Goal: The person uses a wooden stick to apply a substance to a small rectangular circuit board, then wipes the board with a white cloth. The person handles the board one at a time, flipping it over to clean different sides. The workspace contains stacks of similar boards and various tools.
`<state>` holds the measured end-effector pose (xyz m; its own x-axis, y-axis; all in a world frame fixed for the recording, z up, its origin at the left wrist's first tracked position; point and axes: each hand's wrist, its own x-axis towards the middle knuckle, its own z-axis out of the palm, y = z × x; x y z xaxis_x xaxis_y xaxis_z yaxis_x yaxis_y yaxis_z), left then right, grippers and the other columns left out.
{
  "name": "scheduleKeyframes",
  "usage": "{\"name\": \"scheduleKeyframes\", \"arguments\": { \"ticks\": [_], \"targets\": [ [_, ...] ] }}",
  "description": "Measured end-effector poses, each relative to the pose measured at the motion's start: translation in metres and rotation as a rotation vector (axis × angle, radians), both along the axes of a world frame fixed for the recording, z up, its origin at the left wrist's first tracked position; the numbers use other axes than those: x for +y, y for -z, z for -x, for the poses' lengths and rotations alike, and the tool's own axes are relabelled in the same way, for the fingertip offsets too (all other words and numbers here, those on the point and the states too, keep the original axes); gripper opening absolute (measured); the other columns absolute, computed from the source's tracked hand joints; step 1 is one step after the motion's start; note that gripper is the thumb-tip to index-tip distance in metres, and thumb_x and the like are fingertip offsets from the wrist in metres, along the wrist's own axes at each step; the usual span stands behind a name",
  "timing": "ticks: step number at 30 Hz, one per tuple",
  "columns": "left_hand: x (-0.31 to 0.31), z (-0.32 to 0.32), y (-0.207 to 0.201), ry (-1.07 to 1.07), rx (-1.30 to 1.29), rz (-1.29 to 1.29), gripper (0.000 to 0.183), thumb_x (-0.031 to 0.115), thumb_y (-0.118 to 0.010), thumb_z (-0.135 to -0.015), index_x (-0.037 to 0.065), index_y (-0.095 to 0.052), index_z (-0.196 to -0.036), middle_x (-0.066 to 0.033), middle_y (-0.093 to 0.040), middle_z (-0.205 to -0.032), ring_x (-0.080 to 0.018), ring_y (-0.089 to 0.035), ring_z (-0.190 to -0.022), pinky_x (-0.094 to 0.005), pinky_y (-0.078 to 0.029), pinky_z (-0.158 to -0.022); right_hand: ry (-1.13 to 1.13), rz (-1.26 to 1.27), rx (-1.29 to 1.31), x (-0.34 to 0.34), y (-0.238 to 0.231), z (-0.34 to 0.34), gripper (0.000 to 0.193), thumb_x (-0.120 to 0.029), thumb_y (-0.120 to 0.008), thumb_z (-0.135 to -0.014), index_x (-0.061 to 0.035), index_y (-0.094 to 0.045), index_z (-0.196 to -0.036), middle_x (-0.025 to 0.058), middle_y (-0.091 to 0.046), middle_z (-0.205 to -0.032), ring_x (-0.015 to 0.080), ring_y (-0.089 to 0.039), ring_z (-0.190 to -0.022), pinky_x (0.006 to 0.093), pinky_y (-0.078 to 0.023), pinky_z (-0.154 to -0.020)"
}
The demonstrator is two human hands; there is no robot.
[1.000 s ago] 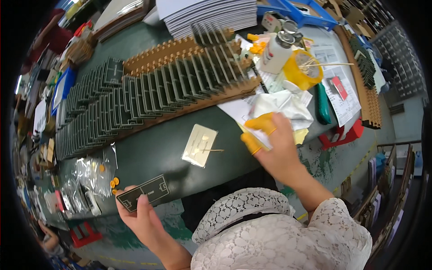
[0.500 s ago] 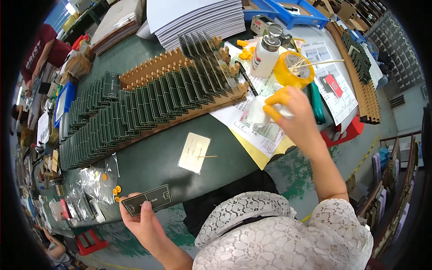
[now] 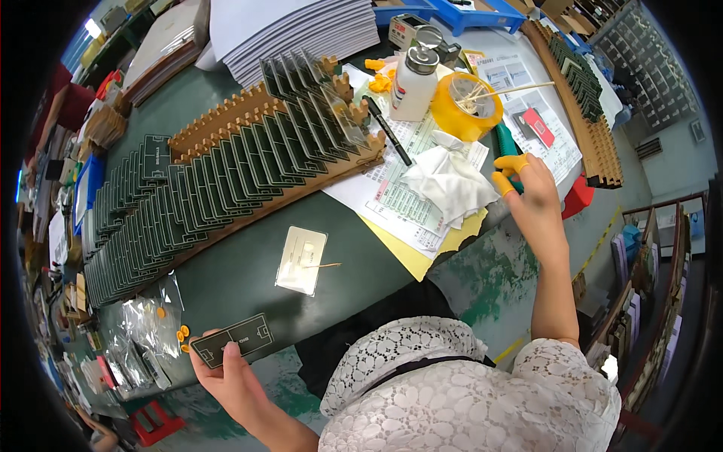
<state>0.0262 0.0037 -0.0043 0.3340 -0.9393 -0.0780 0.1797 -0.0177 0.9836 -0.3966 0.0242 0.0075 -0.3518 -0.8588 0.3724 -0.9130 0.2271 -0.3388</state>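
Observation:
My left hand (image 3: 235, 384) grips a flat dark green panel (image 3: 252, 333) with pale printed lines, thumb on top, above the table's near edge. To the right, my right hand (image 3: 536, 200) has yellow finger cots on its thumb and a finger, which are apart with nothing seen between them. Just left of it a crumpled white cloth (image 3: 450, 184) lies on printed papers (image 3: 403, 200). Partly hidden by that hand is a green object (image 3: 506, 143). A pale card (image 3: 303, 260) with a thin wooden stick (image 3: 324, 265) across it lies on the dark green table (image 3: 361, 252).
A wooden slotted rack (image 3: 226, 124) holds many upright dark panels (image 3: 248, 158). Behind the cloth are a white bottle (image 3: 413, 87), a yellow tape roll (image 3: 452, 109) with swabs in it, and a black pen (image 3: 390, 134). Plastic bags (image 3: 147, 324) lie at left.
My right hand has let go of the white cloth and moved right and down; the cloth now lies on the papers. My left hand still holds the panel. The whole view has shifted slightly.

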Motion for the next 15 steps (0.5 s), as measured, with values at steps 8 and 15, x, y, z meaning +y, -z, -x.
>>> {"name": "scheduleKeyframes", "arguments": {
  "ticks": [8, 15],
  "targets": [
    [0.0, 0.012, -0.003, 0.041, 0.033, 0.013, 0.052, -0.005, -0.066, -0.085, -0.005, -0.045, -0.132, -0.009, -0.057, -0.109, -0.0147, -0.057, -0.097, -0.0307, -0.049, -0.093, -0.173, -0.088, 0.126, -0.007, 0.025, -0.044, 0.023, -0.012, -0.077, -0.075, -0.0047, -0.064, -0.092, 0.0094, -0.055, -0.089, 0.0299, -0.053, -0.09, 0.0409, -0.041, -0.077],
    [0.001, 0.008, -0.001, 0.014, 0.014, 0.011, 0.053, -0.006, -0.066, -0.085, -0.006, -0.045, -0.135, -0.0094, -0.059, -0.111, -0.0147, -0.058, -0.099, -0.031, -0.049, -0.093, -0.164, -0.053, -0.573, -0.015, -0.009, -0.023, 0.019, -0.014, -0.071, -0.087, -0.0007, -0.065, -0.099, 0.0063, -0.062, -0.089, 0.0181, -0.058, -0.084, 0.0319, -0.046, -0.076]
  ]
}}
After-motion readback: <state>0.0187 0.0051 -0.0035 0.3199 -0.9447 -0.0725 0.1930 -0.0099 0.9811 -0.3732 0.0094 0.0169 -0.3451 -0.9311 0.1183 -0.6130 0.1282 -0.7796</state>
